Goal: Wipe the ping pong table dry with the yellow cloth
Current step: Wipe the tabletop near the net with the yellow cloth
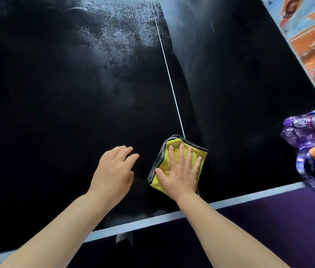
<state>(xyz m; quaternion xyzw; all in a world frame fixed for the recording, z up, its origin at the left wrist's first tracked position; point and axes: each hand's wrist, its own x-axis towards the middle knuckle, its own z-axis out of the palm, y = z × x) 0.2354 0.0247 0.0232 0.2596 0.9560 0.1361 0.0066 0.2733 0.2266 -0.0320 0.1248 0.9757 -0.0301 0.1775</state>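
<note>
The wiping step is judged to be in hand, at the near end of the table. The folded yellow cloth is laid on the black ping pong table, close to the near edge, at the near end of the white centre line. It is pressed flat under the right hand, whose fingers are spread straight across the cloth with the thumb out to the left; nothing is curled round or pinched. The left hand is held just left of the cloth, apart from it, with fingers relaxed and nothing held; whether it touches the table cannot be told. A wide patch of water droplets is seen on the far surface, left of the line, so most of the task is judged not yet done. The next move calls for the cloth to be pushed far and left into that patch under steady downward pressure. A purple translucent object, too blurred to name, is seen at the right edge.
</note>
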